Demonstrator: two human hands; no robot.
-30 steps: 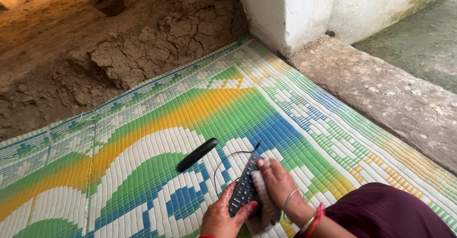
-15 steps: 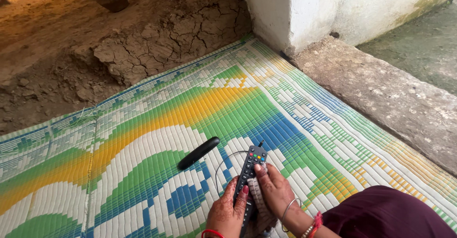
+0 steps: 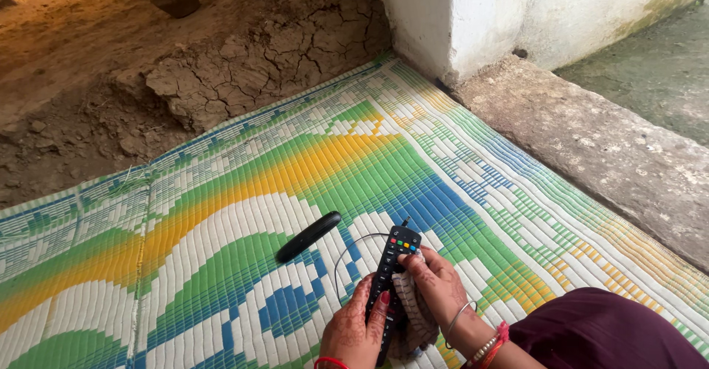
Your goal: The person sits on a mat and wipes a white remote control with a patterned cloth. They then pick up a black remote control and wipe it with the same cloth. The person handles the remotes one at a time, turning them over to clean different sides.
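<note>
Left hand (image 3: 354,332) clamps the black remote (image 3: 389,284) low on its body, long axis running up-mat toward the far edge (button end free), right hand (image 3: 436,284) just beside it pressing a grey cloth (image 3: 410,310) against its side.

I see no package, label, sign or screen anywhere in this view from the head camera: none on the woven mat, none on the cracked earth beyond it, none on the white wall or the stone ledge.
</note>
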